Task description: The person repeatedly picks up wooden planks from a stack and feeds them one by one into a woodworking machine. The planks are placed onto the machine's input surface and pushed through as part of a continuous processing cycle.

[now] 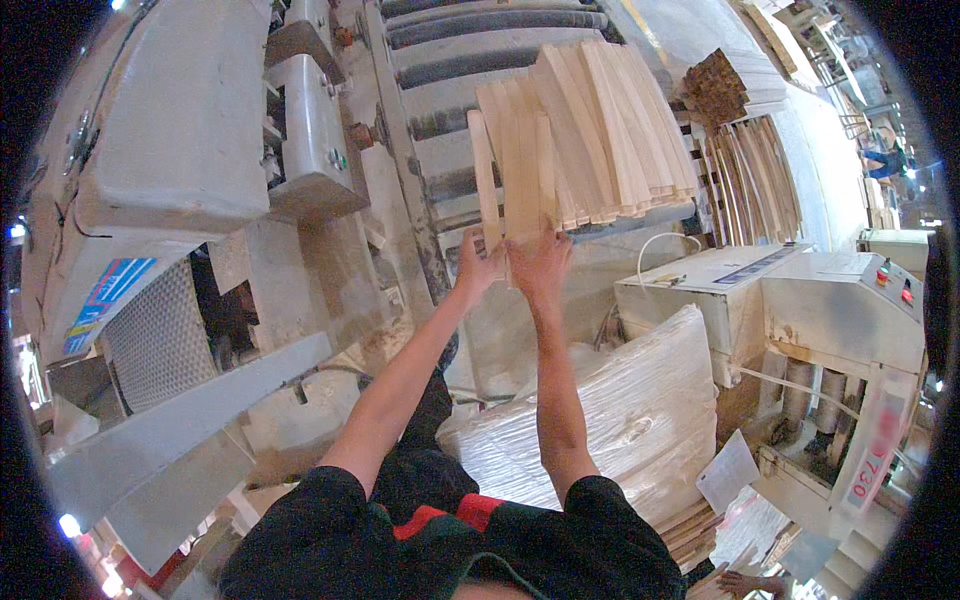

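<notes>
Long pale wooden slats [610,130] lie side by side in a stack on a roller conveyor [500,22] ahead of me. Both my arms reach forward to the near ends of the leftmost pieces. My left hand [478,266] is closed on a narrow slat [484,175] that stands slightly apart from the rest. Close beside it, my right hand [540,264] grips the near ends of several wooden slats [522,165], fingers wrapped at their right side. The hands' thumbs are near each other, and the undersides of the held pieces are hidden.
A large grey machine [180,110] borders the conveyor on the left. Plastic-wrapped stock [620,410] sits by my right arm, beside a control cabinet [840,310]. More stacked slats [755,180] lie to the far right. Another person's hand [745,584] shows at the lower right.
</notes>
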{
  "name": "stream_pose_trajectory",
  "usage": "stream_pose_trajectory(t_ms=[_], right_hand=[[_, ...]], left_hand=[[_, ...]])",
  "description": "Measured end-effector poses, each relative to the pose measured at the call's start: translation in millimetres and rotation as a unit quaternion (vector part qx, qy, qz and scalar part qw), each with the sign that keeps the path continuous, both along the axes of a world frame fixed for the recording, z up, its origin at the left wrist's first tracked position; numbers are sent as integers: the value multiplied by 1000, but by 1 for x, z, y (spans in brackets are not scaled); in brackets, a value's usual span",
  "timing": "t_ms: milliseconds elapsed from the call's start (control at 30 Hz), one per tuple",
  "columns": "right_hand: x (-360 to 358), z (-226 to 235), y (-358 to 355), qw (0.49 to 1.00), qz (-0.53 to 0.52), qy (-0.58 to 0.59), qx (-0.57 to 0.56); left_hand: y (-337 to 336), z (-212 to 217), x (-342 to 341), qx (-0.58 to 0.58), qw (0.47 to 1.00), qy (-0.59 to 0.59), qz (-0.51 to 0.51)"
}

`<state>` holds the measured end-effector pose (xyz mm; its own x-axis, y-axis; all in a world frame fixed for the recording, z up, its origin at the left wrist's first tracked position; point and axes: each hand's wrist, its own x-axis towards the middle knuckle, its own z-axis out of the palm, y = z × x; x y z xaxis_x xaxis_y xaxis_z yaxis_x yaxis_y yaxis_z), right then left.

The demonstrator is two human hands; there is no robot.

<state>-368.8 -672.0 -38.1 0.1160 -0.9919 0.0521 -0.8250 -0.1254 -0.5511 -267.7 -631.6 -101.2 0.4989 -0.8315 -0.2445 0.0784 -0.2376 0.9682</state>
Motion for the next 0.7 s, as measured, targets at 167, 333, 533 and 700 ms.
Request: stream_pose_trajectory(t_ms=[167, 333, 533, 700], right_hand=[[5, -3, 49, 998, -55, -15, 15], [-17, -30, 81, 985, -59, -158, 45], [-15, -6, 125, 877, -130, -408, 219], [-5, 39, 178, 955, -152, -182, 177]], left_hand=[[40, 5, 21, 19, 992, 77, -97], [66, 23, 50, 106, 962, 109, -228], [94, 66, 35, 149, 954, 112, -235], [142, 71, 40, 138, 934, 183, -273]])
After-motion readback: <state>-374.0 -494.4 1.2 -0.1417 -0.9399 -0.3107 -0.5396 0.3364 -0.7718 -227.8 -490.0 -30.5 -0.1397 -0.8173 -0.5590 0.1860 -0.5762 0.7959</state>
